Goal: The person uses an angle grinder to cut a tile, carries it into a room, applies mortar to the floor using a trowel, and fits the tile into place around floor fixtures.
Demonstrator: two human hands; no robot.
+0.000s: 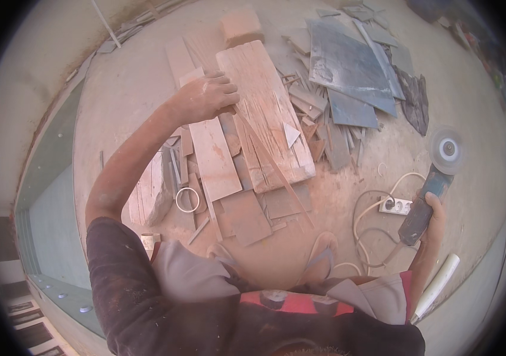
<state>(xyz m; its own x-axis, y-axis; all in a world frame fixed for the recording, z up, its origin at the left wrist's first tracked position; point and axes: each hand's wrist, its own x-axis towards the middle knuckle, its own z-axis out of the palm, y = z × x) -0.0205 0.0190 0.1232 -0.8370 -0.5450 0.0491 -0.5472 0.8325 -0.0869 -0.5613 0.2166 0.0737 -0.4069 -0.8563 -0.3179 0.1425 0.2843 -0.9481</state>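
Observation:
My left hand [208,96] reaches forward and grips a thin, dust-covered tile strip [214,151] that lies over a worn wooden plank [268,113] on the floor. Off to the right, my right hand [434,215] holds an angle grinder [428,196] by its dark body. Its round disc [446,149] points away from me, held clear of the tiles. A pale cable [367,222] loops from the grinder across the floor.
Grey tile slabs and offcuts [348,68] are piled at the back right. A white socket strip [395,206], a white ring [187,200], a brick [240,26] and a white tube [437,286] lie on the dusty floor. My sandalled foot [319,255] is below.

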